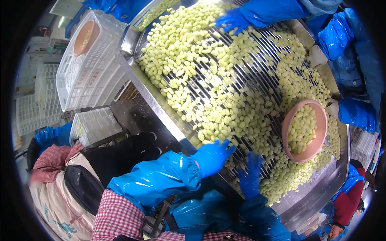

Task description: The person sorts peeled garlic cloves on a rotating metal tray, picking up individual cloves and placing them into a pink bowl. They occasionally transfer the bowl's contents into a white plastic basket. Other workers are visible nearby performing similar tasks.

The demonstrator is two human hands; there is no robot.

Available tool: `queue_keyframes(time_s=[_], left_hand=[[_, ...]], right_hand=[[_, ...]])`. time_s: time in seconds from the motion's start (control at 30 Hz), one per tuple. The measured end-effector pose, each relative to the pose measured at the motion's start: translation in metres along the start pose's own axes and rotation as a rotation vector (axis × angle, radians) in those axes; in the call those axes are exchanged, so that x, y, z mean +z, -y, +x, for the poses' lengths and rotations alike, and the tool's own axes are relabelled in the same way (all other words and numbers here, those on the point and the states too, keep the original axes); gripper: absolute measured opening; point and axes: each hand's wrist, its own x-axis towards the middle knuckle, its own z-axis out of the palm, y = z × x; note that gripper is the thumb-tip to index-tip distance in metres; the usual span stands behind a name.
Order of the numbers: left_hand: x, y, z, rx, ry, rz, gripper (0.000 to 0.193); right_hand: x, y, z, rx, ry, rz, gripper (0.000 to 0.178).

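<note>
Pale green, oval, grape-like fruits (217, 92) lie spread over a metal sorting table (161, 106) with dark parallel bars. My left hand (213, 157), in a blue glove with a blue sleeve cover, is at the near edge of the table. Its fingers stretch out over the fruits and nothing shows in its grasp. To its right, my right hand (250, 176), gloved in blue too, rests over the bars beside the fruits with its fingers apart. A pink bowl (286, 140) heaped with the same fruits stands on the table, right of my hands.
Across the table a co-worker's blue-gloved hand (234, 20) reaches among the fruits. Another person's blue sleeve (356, 114) is at the right edge. Stacked white crates (90, 74) with a pink bowl (86, 37) stand at the left. Someone in pale clothing sits at lower left.
</note>
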Motion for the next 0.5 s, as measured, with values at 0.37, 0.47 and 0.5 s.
queue_keyframes(time_s=[0.37, 0.47, 0.5], left_hand=[[-0.017, 0.063, 0.021, -0.208, -0.38, -0.159, 0.028], [-0.034, 0.099, 0.058, -0.155, -0.641, -0.205, 0.023], [-0.036, 0.109, 0.069, -0.136, -0.59, -0.137, 0.024]], right_hand=[[-0.066, -0.184, -0.127, 0.486, -0.429, -0.14, 0.064], [-0.041, -0.172, -0.136, 0.392, -0.328, -0.148, 0.063], [-0.032, -0.158, -0.13, 0.321, -0.324, -0.16, 0.063]])
